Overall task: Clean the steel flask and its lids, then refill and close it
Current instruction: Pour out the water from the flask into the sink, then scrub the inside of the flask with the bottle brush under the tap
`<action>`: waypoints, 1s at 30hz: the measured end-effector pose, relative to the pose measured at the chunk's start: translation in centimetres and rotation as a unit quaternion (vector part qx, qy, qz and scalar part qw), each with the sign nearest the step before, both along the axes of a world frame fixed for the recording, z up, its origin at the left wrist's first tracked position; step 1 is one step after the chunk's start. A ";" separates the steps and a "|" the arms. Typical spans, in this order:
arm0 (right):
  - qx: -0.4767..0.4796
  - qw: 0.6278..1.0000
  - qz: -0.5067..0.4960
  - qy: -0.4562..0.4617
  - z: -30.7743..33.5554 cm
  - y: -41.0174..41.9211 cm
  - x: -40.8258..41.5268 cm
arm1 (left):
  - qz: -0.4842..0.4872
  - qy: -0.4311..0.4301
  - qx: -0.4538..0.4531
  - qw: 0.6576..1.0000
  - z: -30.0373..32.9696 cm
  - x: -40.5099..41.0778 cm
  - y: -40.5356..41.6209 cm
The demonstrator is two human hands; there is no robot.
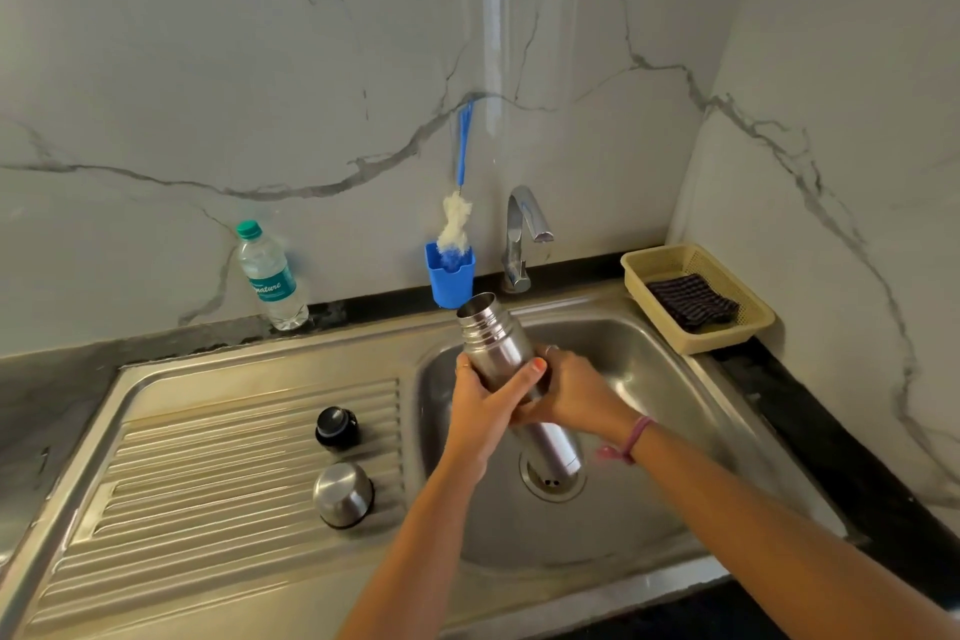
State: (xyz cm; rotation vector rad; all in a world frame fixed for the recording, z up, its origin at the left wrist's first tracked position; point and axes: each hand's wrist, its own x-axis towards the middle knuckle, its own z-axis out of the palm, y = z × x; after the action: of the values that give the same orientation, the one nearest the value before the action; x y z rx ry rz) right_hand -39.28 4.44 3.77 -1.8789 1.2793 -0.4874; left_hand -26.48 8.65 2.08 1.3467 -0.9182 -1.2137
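Both hands [480,403] [569,395] grip the open flask [496,346] (bottle [270,278] label reads "nature").

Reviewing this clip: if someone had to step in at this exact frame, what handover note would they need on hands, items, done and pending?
Left hand: grip around the steel flask mid-body.
Right hand: also holding the flask, from the other side.
Flask: open, tilted, mouth toward the tap, held over the sink basin. No water is running.
Black inner lid and steel cap: off, on the drainboard.
Bottle brush stands in its blue holder; water bottle on the counter.
Done: lids removed.
Left: how far the washing has got cannot be told; refill, close.
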 end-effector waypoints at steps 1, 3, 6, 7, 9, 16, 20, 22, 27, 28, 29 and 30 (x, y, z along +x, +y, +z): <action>-0.001 1.000 0.006 -0.009 -0.2 -0.1 0.4 | 0.019 -0.003 0.000 1.000 0.2 0.1 -0.3; 0.003 1.000 0.019 -0.018 -0.4 -0.4 1.0 | 0.041 -0.022 -0.003 0.999 0.3 0.6 -0.6; 0.008 0.998 0.055 0.034 0.0 -1.5 1.9 | 0.061 -0.068 -0.018 0.996 0.5 1.5 -0.9; 0.012 0.995 0.074 0.062 0.4 -2.0 2.0 | 0.068 -0.080 -0.024 0.994 0.6 1.8 -1.0; 0.022 0.984 0.119 0.129 1.6 -2.8 2.1 | 0.079 -0.098 -0.033 0.992 0.4 2.5 -1.3; -0.167 0.953 0.157 0.198 9.9 -7.1 0.6 | 0.115 -0.100 -0.034 0.988 0.2 5.0 -2.0; -0.220 0.973 0.040 0.054 13.7 -12.3 1.0 | 0.119 -0.089 -0.026 0.989 -0.2 5.6 -2.4; -0.237 0.971 -0.012 0.024 14.2 -15.4 1.6 | 0.115 -0.096 -0.023 0.988 -0.4 5.6 -2.6; -0.239 0.967 -0.080 0.032 14.0 -21.6 3.9 | 0.128 -0.094 -0.020 0.987 -1.0 6.0 -3.0; -0.228 0.969 -0.088 0.029 13.9 -22.5 4.4 | 0.133 -0.090 -0.017 0.987 -1.2 6.2 -3.1; -0.218 0.971 -0.092 0.031 13.8 -23.3 4.9 | 0.138 -0.087 -0.015 0.987 -1.3 6.3 -3.2; -0.210 0.973 -0.094 0.034 13.7 -24.0 5.3 | 0.142 -0.085 -0.012 0.986 -1.5 6.4 -3.2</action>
State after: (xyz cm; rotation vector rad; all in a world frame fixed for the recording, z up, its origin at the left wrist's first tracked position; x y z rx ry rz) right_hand -33.97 -19.60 17.46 -2.1406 1.4962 -0.8544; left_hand -20.09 5.42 0.57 1.5204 -0.8220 -0.8771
